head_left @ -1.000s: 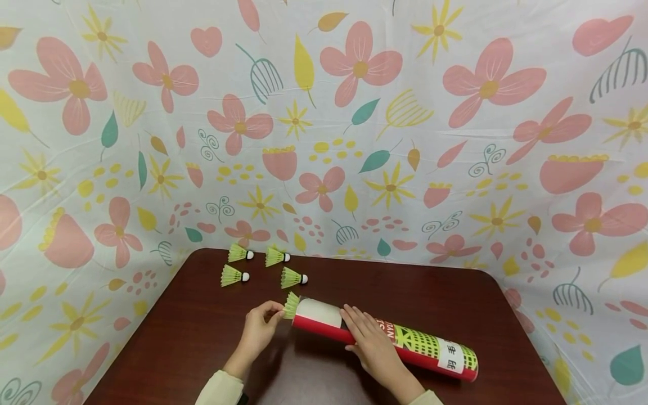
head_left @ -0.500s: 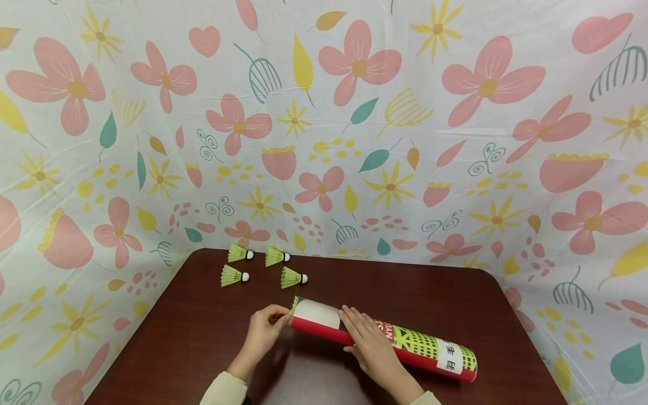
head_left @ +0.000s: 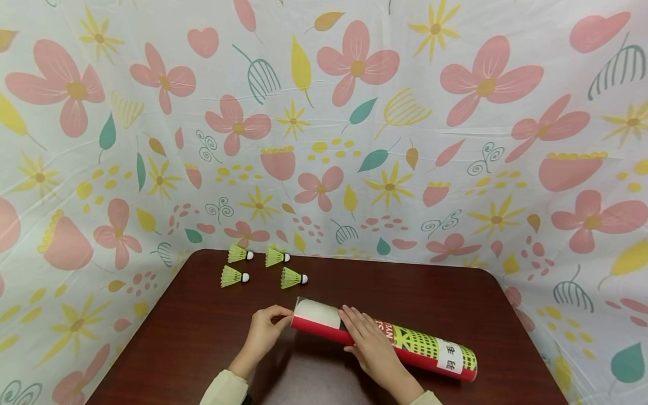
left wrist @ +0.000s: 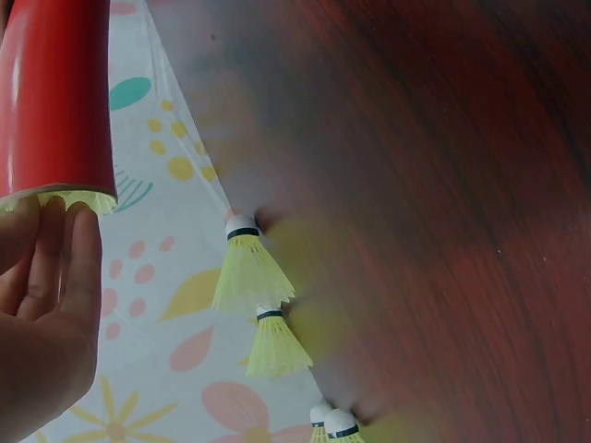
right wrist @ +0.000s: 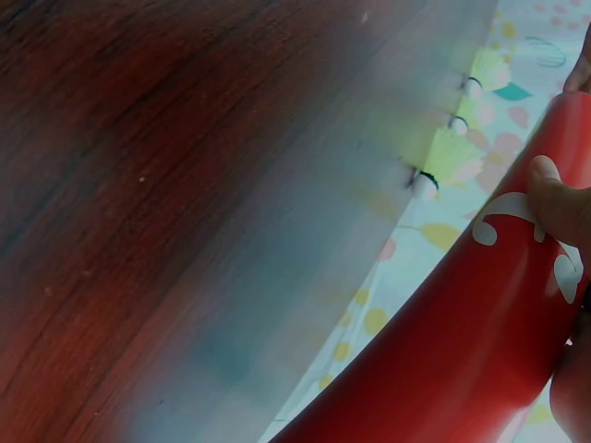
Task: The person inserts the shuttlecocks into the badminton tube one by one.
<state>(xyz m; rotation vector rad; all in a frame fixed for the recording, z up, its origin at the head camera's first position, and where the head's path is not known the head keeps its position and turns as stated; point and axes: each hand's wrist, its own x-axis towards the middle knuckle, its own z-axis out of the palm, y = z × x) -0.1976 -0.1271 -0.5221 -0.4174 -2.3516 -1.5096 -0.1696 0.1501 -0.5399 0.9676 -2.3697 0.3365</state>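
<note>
A red shuttlecock tube (head_left: 324, 331) with a white and yellow-green label lies slanted on the table, its mouth toward the left. My right hand (head_left: 372, 346) grips it around the middle, fingers over the top and thumb (right wrist: 545, 180) along the near side. At the mouth, my left hand (head_left: 265, 334) has its thumb and fingertips on a yellow shuttlecock (left wrist: 92, 198). Only the skirt's edge shows at the rim in the left wrist view; the rest is hidden inside the tube.
Several yellow shuttlecocks with white corks, such as the nearest one (head_left: 292, 278), lie at the table's back left, corks to the right. A flower-print cloth (head_left: 324, 140) hangs behind and beside the dark wooden table (head_left: 167, 332).
The yellow shuttlecock has slid rightward into the tube, its skirt vanishing from the head view. My left hand has followed it up to the rim; my right hand stays on the tube.
</note>
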